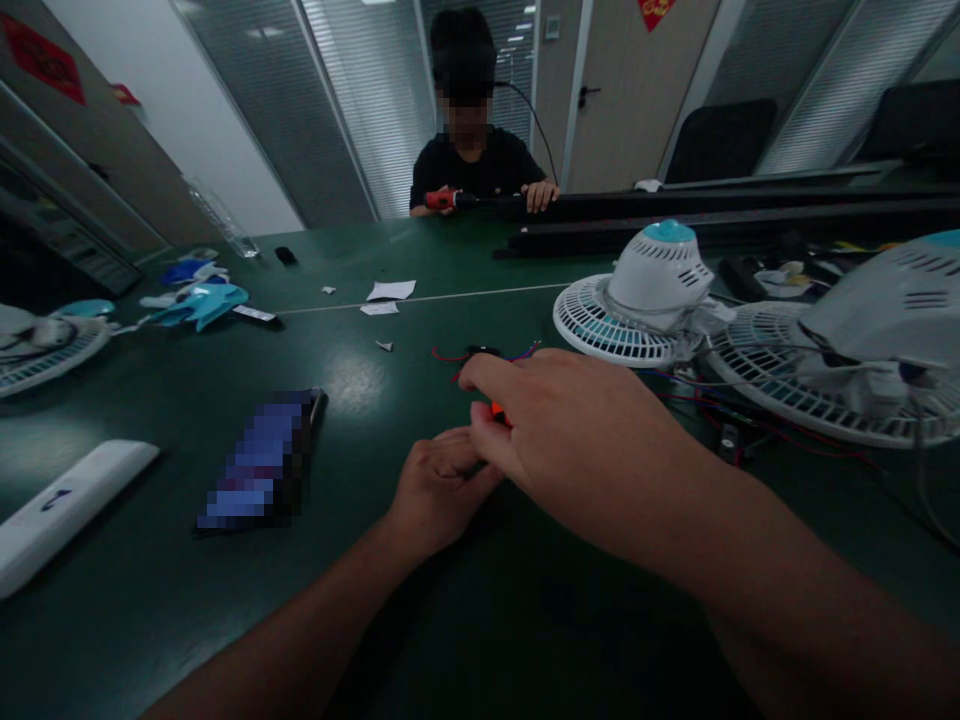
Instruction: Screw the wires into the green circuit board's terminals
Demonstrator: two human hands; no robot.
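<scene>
My right hand [559, 425] is closed in front of me, its thumb and index finger curled around a small orange object [499, 411]. Only a sliver of that object shows, so its kind is hidden. Close under it, my left hand [442, 485] has its fingers bent and pressed together against the right; whatever they grip is covered. Just past the right fingertips a small black part [484, 351] appears, with thin red and blue-purple wires sticking out at its sides. Whether a hand touches this part I cannot tell.
White fan heads [660, 285] with round grilles stand to the right, loose wires beside them. Leftward lie a phone [259, 460], a white bar-shaped case [71, 510] and light-blue fan blades [199, 303]. Paper scraps [391, 290] lie ahead. Opposite, a person [480, 165] holds a red power tool [441, 199] near long black bars [637, 235].
</scene>
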